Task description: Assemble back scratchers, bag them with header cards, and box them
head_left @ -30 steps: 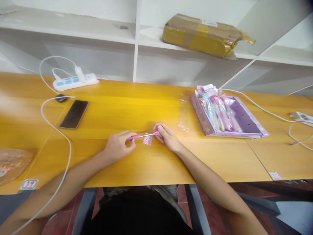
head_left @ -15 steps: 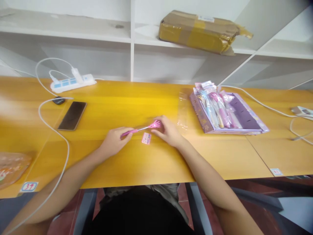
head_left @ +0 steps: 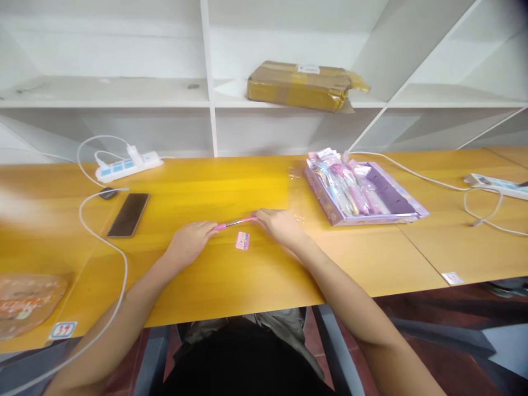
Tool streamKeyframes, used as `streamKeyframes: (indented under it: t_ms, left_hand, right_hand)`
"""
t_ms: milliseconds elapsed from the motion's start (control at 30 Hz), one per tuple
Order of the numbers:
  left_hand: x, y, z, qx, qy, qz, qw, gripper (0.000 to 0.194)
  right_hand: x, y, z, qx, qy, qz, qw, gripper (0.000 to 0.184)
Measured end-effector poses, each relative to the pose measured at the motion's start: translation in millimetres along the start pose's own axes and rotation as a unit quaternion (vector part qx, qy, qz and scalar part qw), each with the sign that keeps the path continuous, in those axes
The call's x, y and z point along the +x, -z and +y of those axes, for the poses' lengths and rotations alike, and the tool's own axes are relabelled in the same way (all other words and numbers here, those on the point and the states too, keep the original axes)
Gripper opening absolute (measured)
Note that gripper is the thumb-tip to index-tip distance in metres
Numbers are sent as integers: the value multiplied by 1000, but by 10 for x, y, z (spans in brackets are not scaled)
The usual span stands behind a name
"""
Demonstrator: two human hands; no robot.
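A pink back scratcher (head_left: 236, 223) with a thin metal rod spans the space between my hands, just above the table. My left hand (head_left: 192, 241) is closed around its pink handle. At the other end, my right hand (head_left: 282, 225) grips the pink claw head, which its fingers mostly cover. Below the rod a small pink printed card (head_left: 242, 240) lies flat on the wood. Right of my right hand is a clear plastic sleeve (head_left: 297, 195), lying flat.
A purple box (head_left: 373, 219) holding several wrapped back scratchers sits at the right. On the left are a phone (head_left: 128, 215), a power strip (head_left: 130, 166), a white cable (head_left: 124, 269) and an orange patterned pouch (head_left: 31, 305). A taped carton (head_left: 299, 87) rests on the shelf.
My right hand, open beside the claw head half a second ago, has closed over it again. My left hand keeps its hold on the handle. The view has tilted upward.
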State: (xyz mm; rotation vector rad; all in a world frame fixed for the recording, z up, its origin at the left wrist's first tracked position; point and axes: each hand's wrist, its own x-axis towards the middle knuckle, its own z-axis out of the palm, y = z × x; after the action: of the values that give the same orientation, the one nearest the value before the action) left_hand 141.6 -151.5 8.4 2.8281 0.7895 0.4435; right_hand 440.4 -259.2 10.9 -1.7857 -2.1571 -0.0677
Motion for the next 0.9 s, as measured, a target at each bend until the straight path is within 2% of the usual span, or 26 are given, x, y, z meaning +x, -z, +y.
streamKeyframes:
  t_ms: [133,233,333,467,533,600,667,733,900]
  left_hand:
    - [11,151,42,79,-37,35,996,41]
    - [-81,336,11,105,-46,53,992,41]
    - [-319,578,-210,112,-23,63,991,40]
    - [-791,873,-615,101,-2,65,993,43]
    - [-997,942,-713,87,11,72,993,43]
    - [-1130,940,-710,66,11,60,996,44]
    - [-1192,885,-646,49,16,34,998,43]
    - [-1216,808,-582,43,30,14,999,42]
    - [-1290,672,-543,45,51,30,997,38]
  right_hand:
    - [-77,193,-58,5,22,32,999,29]
    - [-287,352,38,14,13,50,999,26]
    - [-692,550,381,-8,-51,83,995,33]
    - [-1513,828,1052,-86,-201,141,965,33]
    - [-1926,913,1317,-97,-262,174,944,33]
    - [-2247,941,1457,-67,-305,164,936,31]
    - [-2446,923,1461,-11,-326,151,933,28]
    - [-2547,883,1367,34,-338,146,929,25]
    - [-2668,811,1088,61,-392,171,902,25]
